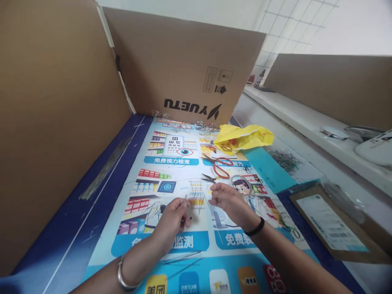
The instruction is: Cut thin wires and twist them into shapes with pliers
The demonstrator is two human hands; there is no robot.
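L hand [172, 218], R hand [232, 203] apart; pliers [209, 178] just beyond

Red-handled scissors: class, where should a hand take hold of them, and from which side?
Best gripped, I'd judge, by the red loops, from above on the person's right. The scissors lie with loops toward the right and dark blades pointing left, so this keeps fingers off the blades. The right hand is nearer; a dark-tipped tool lies close on the near side.

L hand [174, 220] pinching thin item, prob. wire [186, 197]; R hand [231, 203] nr pliers [209, 178], scissors [214, 161]; yellow bag [245, 143] beyond.
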